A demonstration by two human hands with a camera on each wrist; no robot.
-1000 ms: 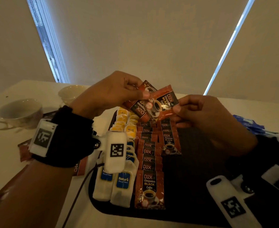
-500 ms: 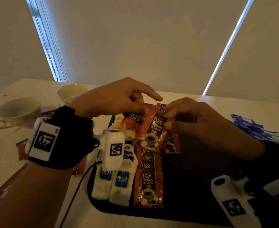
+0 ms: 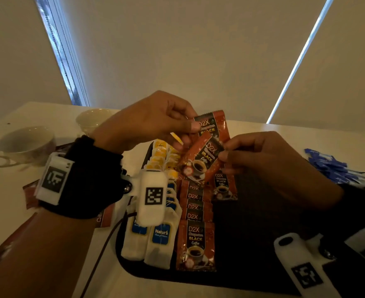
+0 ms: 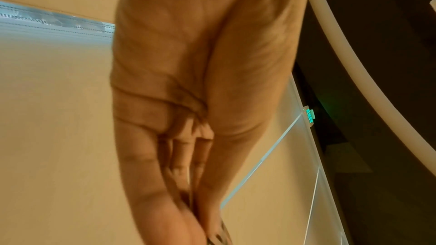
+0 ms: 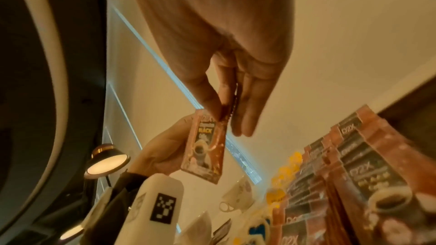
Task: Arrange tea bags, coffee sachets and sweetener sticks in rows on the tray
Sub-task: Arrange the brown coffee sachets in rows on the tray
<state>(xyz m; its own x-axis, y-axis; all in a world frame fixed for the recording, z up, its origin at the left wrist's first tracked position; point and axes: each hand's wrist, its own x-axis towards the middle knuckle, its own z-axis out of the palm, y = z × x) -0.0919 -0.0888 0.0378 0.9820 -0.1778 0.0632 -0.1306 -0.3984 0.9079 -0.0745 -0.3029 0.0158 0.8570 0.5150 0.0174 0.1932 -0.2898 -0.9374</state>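
My left hand (image 3: 190, 127) pinches one orange-and-black coffee sachet (image 3: 212, 125) by its edge, above the far end of the black tray (image 3: 252, 233). Just below it my right hand (image 3: 223, 152) pinches a second, tilted coffee sachet (image 3: 202, 161) by its corner. The right wrist view shows my right hand (image 5: 224, 115) on that sachet (image 5: 202, 146), with my left hand (image 5: 160, 154) behind it. On the tray, white tea bags (image 3: 160, 239) and yellow-tagged ones (image 3: 160, 155) form the left row. Beside them lies a row of coffee sachets (image 3: 195, 244), and one more sachet (image 3: 222, 186) lies to its right.
Blue sweetener sticks (image 3: 328, 166) are heaped on the table right of the tray. Two pale cups (image 3: 24, 143) (image 3: 93, 119) stand at the far left. Loose coffee sachets (image 3: 28, 190) lie on the table left of the tray. The tray's right half is bare.
Half a second ago both hands were low over the tray with the sachets together. They have risen again, and each hand now holds its own sachet, slightly apart.
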